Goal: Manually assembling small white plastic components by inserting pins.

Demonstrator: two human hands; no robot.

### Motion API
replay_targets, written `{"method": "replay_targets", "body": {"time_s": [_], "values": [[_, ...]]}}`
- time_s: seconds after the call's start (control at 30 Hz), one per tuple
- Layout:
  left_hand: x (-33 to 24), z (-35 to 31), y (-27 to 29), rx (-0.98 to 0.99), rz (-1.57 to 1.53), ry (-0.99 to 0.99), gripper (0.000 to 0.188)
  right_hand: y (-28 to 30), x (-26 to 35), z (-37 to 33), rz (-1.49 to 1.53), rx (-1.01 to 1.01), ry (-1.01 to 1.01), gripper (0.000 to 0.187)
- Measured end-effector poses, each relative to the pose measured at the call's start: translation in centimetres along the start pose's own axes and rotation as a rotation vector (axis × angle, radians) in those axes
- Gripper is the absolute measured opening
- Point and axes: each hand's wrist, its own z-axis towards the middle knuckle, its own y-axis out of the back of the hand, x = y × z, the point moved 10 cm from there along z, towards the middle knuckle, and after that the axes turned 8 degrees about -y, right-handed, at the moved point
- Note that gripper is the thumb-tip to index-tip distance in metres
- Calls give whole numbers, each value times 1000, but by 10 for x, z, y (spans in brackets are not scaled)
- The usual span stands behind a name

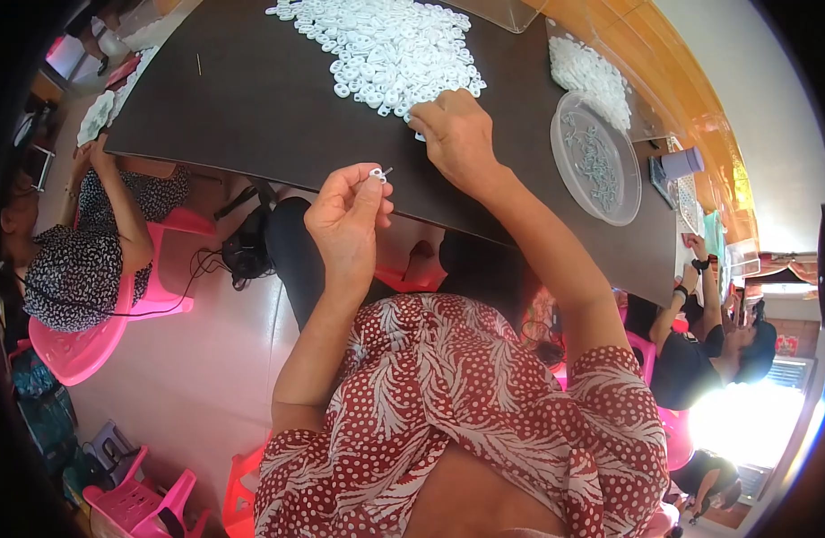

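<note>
My left hand (345, 215) is raised at the table's near edge, thumb and fingertips pinching a small white plastic piece (375, 173) with a hole in it. A thin metal pin or screw (387, 170) sticks out from that piece. Farther right, my right hand (459, 143) rests at the near edge of a heap of similar white plastic pieces (399, 58). Its fingers are curled together and point down at the table. A bit of white shows under the fingertips, but the hand covers most of what lies there.
A round clear tub (558, 170) of small metal screws or pins stands right on the dark table (242, 99). Behind it lies a clear tray with more white parts (592, 76). A lilac cup (681, 162) stands at the far right. Other people sit left and right on pink chairs (81, 345).
</note>
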Motion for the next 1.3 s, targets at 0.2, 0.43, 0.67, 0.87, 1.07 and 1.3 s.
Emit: {"method": "replay_targets", "body": {"time_s": [0.2, 0.43, 0.67, 0.87, 1.07, 1.3], "values": [[0, 0, -1, 7, 0, 7, 12, -6, 7, 1, -15, 67, 2, 6], [2, 0, -1, 12, 5, 17, 12, -19, 9, 8, -55, 208, -7, 11], [-2, 1, -1, 14, 8, -16, 12, -17, 3, 12, 32, 282, -86, 12], [-4, 0, -2, 5, -14, -3, 12, -4, -6, 4, 473, 300, -420, 14], [-13, 1, -14, 10, -96, 2, 11, -8, -14, -21, 1089, 413, -739, 14], [-23, 4, -30, 12, -98, -125, 13, -8, -7, -48, 1205, 442, -868, 16]]}}
